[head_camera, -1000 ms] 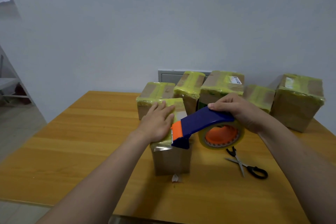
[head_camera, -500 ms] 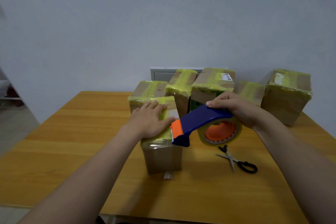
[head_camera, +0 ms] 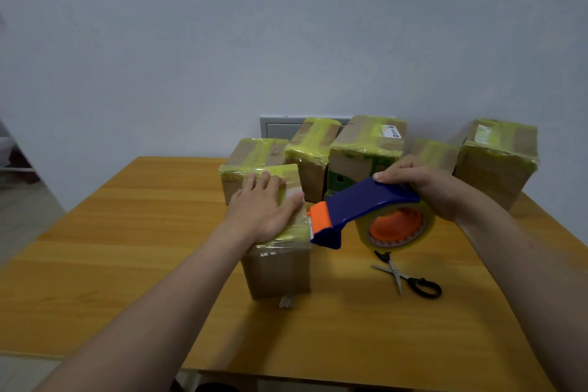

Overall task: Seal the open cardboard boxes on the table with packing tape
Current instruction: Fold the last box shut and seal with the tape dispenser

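Six cardboard boxes, tops banded in glossy yellow-green tape: five rear boxes (head_camera: 366,149) in a row, one near box (head_camera: 280,274) at mid-table.
I see the left hand (head_camera: 264,210) flat, fingers straight, pressing the near box's crinkled top. The right hand (head_camera: 423,188) curls round the blue-and-orange tape dispenser (head_camera: 366,204), its nose at that box's right edge. Black-handled scissors (head_camera: 404,277) lie on the smooth honey-wood table (head_camera: 127,232), with a plain pale wall (head_camera: 191,57) behind.

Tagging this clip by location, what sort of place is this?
Probably a makeshift packing station in a plain room: taped cardboard boxes on a wooden table, a tape dispenser, scissors.
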Action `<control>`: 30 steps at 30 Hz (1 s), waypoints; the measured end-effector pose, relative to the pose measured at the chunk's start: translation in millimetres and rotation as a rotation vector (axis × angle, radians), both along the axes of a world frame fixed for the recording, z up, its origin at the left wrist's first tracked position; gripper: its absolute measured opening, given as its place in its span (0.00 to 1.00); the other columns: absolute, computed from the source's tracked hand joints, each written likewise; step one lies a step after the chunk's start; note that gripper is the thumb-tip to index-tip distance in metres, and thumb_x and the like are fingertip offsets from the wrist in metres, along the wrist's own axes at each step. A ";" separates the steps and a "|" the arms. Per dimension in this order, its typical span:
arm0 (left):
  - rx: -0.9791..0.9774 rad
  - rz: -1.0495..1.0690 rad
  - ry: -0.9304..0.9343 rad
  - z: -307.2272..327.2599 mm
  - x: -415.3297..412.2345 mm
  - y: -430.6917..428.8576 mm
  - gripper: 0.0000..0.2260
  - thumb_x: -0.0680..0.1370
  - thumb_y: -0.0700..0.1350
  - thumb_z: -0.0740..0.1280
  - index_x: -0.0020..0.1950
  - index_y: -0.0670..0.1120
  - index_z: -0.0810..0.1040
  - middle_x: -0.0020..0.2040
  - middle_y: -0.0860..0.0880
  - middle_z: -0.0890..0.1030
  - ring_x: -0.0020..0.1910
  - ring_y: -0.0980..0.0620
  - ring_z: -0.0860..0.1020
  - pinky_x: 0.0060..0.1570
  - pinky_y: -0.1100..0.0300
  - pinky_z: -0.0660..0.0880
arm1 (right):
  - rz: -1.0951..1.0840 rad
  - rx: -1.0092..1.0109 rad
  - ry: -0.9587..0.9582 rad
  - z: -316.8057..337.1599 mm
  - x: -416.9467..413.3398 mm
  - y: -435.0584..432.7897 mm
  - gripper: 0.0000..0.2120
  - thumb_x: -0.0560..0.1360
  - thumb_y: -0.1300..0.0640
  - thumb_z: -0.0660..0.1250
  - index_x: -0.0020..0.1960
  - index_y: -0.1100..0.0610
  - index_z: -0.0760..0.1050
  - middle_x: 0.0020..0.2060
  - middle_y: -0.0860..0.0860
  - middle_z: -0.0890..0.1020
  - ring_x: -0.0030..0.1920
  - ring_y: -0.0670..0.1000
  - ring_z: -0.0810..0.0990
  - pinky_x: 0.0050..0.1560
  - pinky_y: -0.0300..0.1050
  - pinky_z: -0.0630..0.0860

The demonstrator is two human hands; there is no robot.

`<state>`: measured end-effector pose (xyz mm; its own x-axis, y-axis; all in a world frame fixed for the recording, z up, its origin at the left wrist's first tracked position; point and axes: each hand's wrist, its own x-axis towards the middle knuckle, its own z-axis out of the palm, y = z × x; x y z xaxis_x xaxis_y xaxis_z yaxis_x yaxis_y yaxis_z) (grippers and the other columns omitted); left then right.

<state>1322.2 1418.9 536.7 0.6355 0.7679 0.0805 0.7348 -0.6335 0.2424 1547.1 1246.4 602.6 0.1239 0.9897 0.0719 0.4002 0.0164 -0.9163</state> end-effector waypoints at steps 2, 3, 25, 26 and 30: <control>-0.001 0.012 0.025 1.2 0.3 -2.5 0.43 0.74 0.79 0.43 0.82 0.54 0.59 0.85 0.49 0.52 0.84 0.44 0.45 0.79 0.39 0.56 | -0.003 -0.014 0.001 1.2 5.0 -4.0 0.17 0.72 0.45 0.67 0.35 0.58 0.80 0.29 0.51 0.80 0.30 0.46 0.78 0.38 0.33 0.75; -0.001 0.015 0.029 2.3 0.7 -2.7 0.47 0.71 0.81 0.42 0.82 0.54 0.59 0.85 0.49 0.52 0.84 0.44 0.45 0.79 0.38 0.56 | -0.005 -0.014 0.001 2.1 6.9 -5.4 0.17 0.72 0.45 0.66 0.33 0.57 0.80 0.29 0.51 0.80 0.31 0.46 0.78 0.38 0.33 0.75; -0.004 0.048 0.088 1.9 4.8 -2.3 0.52 0.67 0.85 0.48 0.83 0.55 0.56 0.85 0.50 0.49 0.84 0.44 0.45 0.76 0.34 0.60 | -0.173 -0.227 -0.808 -30.2 -53.0 41.3 0.22 0.74 0.36 0.69 0.35 0.55 0.82 0.29 0.50 0.83 0.32 0.50 0.82 0.35 0.48 0.80; 0.003 0.048 0.083 1.0 5.4 -2.5 0.52 0.67 0.85 0.48 0.83 0.55 0.56 0.85 0.50 0.50 0.84 0.44 0.46 0.76 0.34 0.60 | -0.195 -0.213 -0.788 -25.7 -52.5 41.3 0.23 0.73 0.36 0.69 0.35 0.55 0.83 0.28 0.50 0.83 0.32 0.50 0.82 0.36 0.49 0.81; 0.053 0.055 0.100 5.7 7.3 -4.3 0.50 0.68 0.84 0.49 0.81 0.54 0.61 0.84 0.47 0.56 0.83 0.42 0.50 0.77 0.33 0.56 | -0.357 -0.142 -0.789 -14.7 -44.6 36.3 0.21 0.75 0.38 0.69 0.34 0.54 0.81 0.28 0.49 0.81 0.33 0.50 0.80 0.34 0.47 0.77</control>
